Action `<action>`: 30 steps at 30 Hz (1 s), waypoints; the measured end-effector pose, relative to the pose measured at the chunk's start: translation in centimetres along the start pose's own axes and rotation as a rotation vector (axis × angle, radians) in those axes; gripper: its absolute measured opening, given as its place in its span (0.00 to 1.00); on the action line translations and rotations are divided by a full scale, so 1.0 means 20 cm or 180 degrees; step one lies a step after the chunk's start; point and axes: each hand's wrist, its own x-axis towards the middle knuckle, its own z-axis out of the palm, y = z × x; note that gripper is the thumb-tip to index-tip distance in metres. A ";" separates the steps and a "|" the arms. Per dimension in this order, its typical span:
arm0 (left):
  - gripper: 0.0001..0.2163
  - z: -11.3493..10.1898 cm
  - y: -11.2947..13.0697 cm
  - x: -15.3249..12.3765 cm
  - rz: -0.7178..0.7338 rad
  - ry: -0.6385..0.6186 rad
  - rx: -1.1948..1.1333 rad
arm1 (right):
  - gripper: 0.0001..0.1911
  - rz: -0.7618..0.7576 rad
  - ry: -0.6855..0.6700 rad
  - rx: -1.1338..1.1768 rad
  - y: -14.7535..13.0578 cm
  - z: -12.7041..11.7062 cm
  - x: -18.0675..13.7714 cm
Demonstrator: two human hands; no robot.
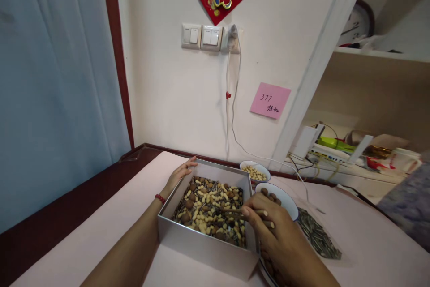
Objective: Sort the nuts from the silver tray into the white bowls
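Note:
A grey cardboard box (201,242) sits on the pale tabletop, filled with mixed peanuts, brown nuts and sunflower seeds (210,208). My left hand (179,175) rests on the box's far left corner, fingers curled over the rim. My right hand (268,229) is closed on a pair of wooden chopsticks (235,212) whose tips reach into the mix near the box's right side. A white bowl with brown nuts (280,197) stands just right of the box, partly behind my right hand. A smaller bowl of peanuts (255,171) stands behind it.
A pile of sunflower seeds (317,235) lies on the table to the right. A white cable (235,112) hangs from the wall socket. Shelves with a router and clutter (336,146) stand at right. A dark wooden edge (67,202) runs along the left.

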 end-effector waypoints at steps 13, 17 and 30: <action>0.17 -0.01 -0.01 0.01 0.0040 0.0044 0.0128 | 0.22 -0.0248 0.0398 -0.0024 -0.01 -0.07 -0.02; 0.17 -0.01 -0.01 0.01 0.0078 0.0066 0.0179 | 0.20 -0.0379 0.0585 -0.0027 -0.04 -0.18 -0.08; 0.17 -0.01 0.01 0.03 0.0147 0.0061 0.0223 | 0.25 0.0588 0.2325 -0.1863 0.05 -0.64 -0.36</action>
